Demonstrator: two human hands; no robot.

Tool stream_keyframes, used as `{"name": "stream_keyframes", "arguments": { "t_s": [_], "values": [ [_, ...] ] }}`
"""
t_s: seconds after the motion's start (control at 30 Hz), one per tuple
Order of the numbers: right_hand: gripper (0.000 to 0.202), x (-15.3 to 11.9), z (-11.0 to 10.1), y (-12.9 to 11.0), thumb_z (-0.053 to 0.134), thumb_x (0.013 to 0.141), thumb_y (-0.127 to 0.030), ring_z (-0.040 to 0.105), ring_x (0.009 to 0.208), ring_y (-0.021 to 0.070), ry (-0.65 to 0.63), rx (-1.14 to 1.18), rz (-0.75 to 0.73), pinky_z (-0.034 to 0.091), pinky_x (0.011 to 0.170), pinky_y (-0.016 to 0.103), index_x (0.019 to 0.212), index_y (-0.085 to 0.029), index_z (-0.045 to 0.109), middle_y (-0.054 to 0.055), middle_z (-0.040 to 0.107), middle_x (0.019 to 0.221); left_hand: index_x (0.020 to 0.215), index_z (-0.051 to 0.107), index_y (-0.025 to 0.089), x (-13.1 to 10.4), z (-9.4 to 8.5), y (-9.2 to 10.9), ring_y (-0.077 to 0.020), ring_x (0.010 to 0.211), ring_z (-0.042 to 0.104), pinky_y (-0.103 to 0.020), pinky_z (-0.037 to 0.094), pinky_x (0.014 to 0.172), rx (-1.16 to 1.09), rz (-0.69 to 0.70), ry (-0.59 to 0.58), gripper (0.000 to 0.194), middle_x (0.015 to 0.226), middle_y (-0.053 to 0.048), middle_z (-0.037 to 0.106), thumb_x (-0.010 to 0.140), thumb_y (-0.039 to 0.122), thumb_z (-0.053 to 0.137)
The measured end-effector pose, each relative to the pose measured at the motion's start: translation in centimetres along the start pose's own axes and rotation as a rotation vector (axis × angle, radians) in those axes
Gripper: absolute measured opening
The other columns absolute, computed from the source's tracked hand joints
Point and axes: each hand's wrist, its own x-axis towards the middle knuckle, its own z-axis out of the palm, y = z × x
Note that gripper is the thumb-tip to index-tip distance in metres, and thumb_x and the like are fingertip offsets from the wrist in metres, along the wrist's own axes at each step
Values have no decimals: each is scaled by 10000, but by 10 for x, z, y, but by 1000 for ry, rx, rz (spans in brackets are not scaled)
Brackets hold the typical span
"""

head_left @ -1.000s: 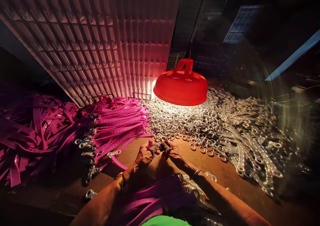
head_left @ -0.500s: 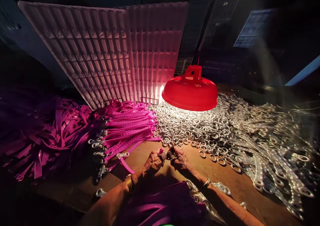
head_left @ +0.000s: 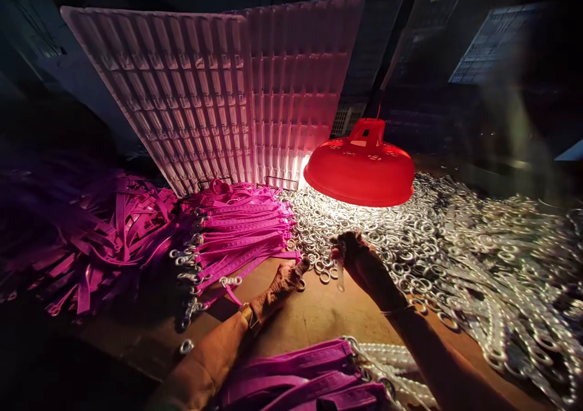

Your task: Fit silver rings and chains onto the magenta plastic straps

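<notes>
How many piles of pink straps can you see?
3: a loose heap at far left, a stack just beyond the left hand, and a bundle at the bottom edge. The dark left side may hide others.

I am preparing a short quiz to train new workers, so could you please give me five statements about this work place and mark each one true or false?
1. The red lamp hangs over the rings. True.
2. The left hand touches the right hand. False: there is a gap between them.
3. The ribbed panels stand behind the row of pink straps. True.
4. The wide wristband is on the right wrist. False: it is on the left one.
5. The loose heap of straps lies to the right of the rings. False: it lies at the far left.
</notes>
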Motion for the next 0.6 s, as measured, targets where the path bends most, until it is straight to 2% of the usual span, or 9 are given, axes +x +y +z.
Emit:
{"name": "stream_keyframes", "arguments": {
  "t_s": [0.1, 0.2, 0.37, 0.5, 0.6],
  "values": [
    [389, -3, -6, -1, 632, 761, -543, 419, 502, 93, -8, 38, 76, 383, 466, 233, 782, -212, 431, -11, 504, 688, 661, 402, 204, 2, 1, -5, -58, 457, 242, -228, 209, 452, -95, -11, -4, 493, 539, 60, 346, 712, 684, 502],
    [327, -19, 4, 8, 592, 810, -510, 373, 491, 97, -102, -93, 105, 319, 422, 218, 815, -216, 449, -25, 459, 644, 759, 463, 184, 3, 2, -7, -58, 479, 314, -225, 227, 458, -183, -21, -13, 486, 611, 39, 411, 669, 652, 556],
    [224, -39, 24, 27, 476, 857, -447, 379, 547, 114, -143, -298, 24, 328, 444, 212, 847, -224, 453, -8, 462, 692, 740, 494, 159, -4, 7, 2, -54, 458, 332, -223, 207, 439, -240, -70, -44, 381, 558, 51, 389, 691, 510, 636],
    [184, -43, 26, 37, 442, 840, -396, 347, 560, 111, -109, -335, -59, 341, 485, 219, 816, -214, 429, -11, 433, 682, 724, 482, 157, -13, 10, 11, -36, 443, 286, -215, 184, 448, -240, -114, -63, 344, 535, 74, 354, 686, 452, 657],
    [176, -44, 26, 42, 450, 825, -376, 336, 567, 110, -83, -363, -120, 336, 497, 222, 794, -206, 419, -9, 430, 678, 731, 478, 163, -17, 9, 10, -40, 439, 253, -222, 160, 448, -306, -113, -99, 315, 520, 87, 322, 703, 436, 631]
  ]
}}
